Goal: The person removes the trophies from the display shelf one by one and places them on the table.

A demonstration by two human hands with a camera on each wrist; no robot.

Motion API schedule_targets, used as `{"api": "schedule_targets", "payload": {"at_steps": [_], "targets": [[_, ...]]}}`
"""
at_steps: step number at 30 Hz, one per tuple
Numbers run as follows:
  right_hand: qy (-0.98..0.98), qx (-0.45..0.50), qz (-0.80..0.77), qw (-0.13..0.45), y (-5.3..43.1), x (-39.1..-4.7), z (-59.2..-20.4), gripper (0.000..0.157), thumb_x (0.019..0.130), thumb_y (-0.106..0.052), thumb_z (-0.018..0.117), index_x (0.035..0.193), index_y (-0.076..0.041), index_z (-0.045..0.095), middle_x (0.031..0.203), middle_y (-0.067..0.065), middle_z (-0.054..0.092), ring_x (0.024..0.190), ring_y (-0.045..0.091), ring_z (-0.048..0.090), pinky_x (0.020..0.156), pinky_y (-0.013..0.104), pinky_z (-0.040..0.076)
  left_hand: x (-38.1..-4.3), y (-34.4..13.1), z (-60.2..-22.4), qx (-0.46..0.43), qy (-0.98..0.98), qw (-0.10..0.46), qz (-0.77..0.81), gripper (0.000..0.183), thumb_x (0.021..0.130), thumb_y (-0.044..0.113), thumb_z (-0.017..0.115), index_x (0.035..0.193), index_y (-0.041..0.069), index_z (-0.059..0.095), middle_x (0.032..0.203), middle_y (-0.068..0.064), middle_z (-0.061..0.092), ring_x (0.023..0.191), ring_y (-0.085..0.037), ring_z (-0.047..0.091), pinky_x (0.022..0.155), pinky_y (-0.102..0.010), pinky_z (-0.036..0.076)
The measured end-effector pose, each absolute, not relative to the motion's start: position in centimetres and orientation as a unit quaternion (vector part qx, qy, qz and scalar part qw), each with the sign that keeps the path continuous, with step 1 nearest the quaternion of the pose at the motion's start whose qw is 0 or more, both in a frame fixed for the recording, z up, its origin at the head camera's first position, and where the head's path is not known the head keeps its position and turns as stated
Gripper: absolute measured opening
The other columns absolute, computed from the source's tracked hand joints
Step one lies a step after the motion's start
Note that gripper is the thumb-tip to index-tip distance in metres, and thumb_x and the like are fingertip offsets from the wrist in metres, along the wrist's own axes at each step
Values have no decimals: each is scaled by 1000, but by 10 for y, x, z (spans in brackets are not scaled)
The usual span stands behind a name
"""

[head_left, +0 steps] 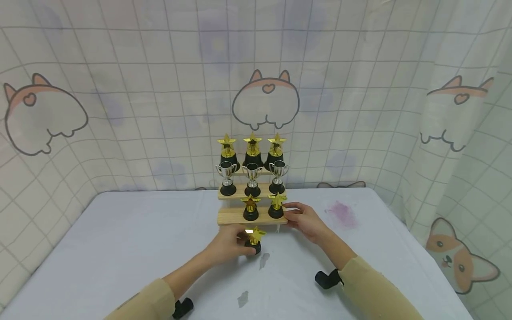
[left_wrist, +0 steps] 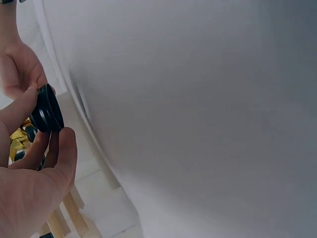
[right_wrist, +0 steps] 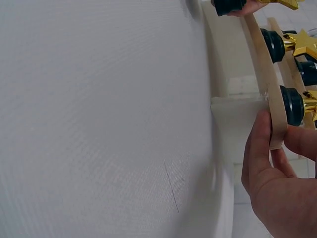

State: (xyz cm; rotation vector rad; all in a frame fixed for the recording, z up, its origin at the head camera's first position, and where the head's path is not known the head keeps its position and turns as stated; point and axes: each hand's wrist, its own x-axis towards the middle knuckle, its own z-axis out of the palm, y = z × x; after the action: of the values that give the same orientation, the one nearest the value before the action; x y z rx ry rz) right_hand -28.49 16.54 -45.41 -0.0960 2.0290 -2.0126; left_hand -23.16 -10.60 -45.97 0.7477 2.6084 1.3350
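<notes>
My left hand [head_left: 229, 244] pinches a small gold star trophy [head_left: 253, 245] by its round black base, just in front of the shelf's lowest step. In the left wrist view the base [left_wrist: 47, 111] sits between thumb and fingers, its underside facing the camera. A tiered wooden display shelf [head_left: 230, 216] stands mid-table. My right hand [head_left: 307, 222] grips the right end of the lowest board [right_wrist: 270, 82], thumb above and fingers below. Two star trophies stand on that board, one in the middle [head_left: 250, 214] and one at the right [head_left: 276, 211]; its left part is bare.
Three silver cup trophies [head_left: 252, 180] line the middle step, and three larger gold star trophies [head_left: 252, 153] the top one. A white cloth with grey patches [head_left: 242, 299] covers the table [head_left: 140, 240]. A checked curtain [head_left: 160, 89] hangs behind and at both sides.
</notes>
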Motion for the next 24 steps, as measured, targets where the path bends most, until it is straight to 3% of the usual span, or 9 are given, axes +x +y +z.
{"api": "schedule_targets", "payload": {"at_steps": [9,17,24], "targets": [[698,-48,-701,137,166,-285,-456,42,103,1,55,141,13,44,125,26,60,101,21,66,90,36,57,-238,-79,-461,254,868,69,422,29,80,20,90,98,11,70,85,0,64,79,-15,56,69,-27,49],[694,-53,-706,133,167,-285,-460,41,103,1,54,141,13,45,126,27,61,100,20,67,89,33,58,-239,-61,-468,220,865,77,445,31,79,23,92,94,9,69,83,2,63,76,-11,55,67,-26,49],[689,-53,-711,135,166,-285,-460,42,103,1,55,141,13,45,125,27,61,101,21,67,87,32,58,-236,-53,-469,173,859,86,475,38,81,21,90,108,2,71,95,0,68,87,-14,60,77,-31,54]]}}
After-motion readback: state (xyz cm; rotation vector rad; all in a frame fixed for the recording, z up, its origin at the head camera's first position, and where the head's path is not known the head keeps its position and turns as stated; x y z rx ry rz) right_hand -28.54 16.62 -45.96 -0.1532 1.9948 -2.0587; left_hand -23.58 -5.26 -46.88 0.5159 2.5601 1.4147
